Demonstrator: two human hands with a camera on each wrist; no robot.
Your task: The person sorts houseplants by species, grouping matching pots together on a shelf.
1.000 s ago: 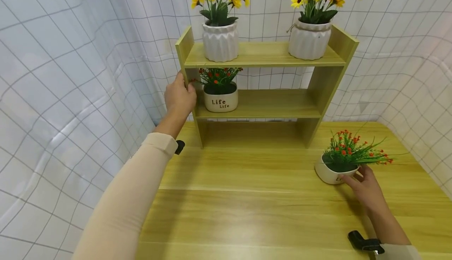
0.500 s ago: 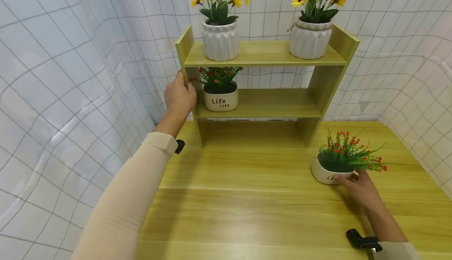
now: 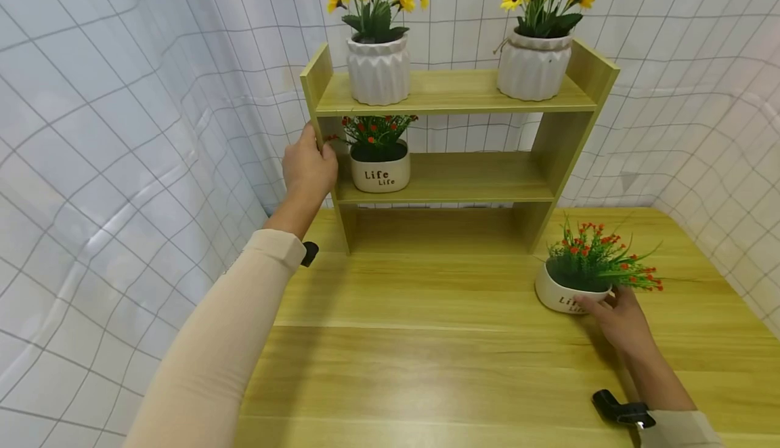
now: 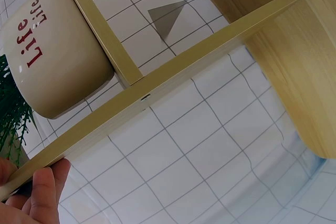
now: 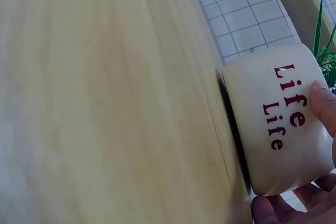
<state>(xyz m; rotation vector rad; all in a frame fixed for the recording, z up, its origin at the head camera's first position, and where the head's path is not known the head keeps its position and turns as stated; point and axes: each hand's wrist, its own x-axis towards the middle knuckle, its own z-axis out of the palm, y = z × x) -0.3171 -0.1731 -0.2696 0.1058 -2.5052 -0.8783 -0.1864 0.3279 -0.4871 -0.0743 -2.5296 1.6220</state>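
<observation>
My left hand (image 3: 309, 169) grips the left side panel of a wooden shelf (image 3: 451, 197), thumb on one face and fingers on the other, as the left wrist view also shows. My right hand (image 3: 626, 323) holds a cream flowerpot (image 3: 563, 297) marked "Life" by its right end, thumb across the front. Red flowers (image 3: 594, 248) and green blades spread from that pot. In the right wrist view, the flowerpot (image 5: 278, 124) is at or just above the tabletop, a dark shadow along its base. A matching flowerpot (image 3: 380, 174) stands on the middle shelf, close to the left panel.
Two white ribbed pots, a left pot (image 3: 379, 72) and a right pot (image 3: 534, 69), stand on the top shelf with yellow flowers. The wooden table (image 3: 414, 353) extends in front. A white grid-patterned curtain (image 3: 122, 164) surrounds the table's back and sides.
My right hand has shifted the flowerpot slightly to the left, and its front lettering now shows more. The left hand keeps its grip on the shelf panel.
</observation>
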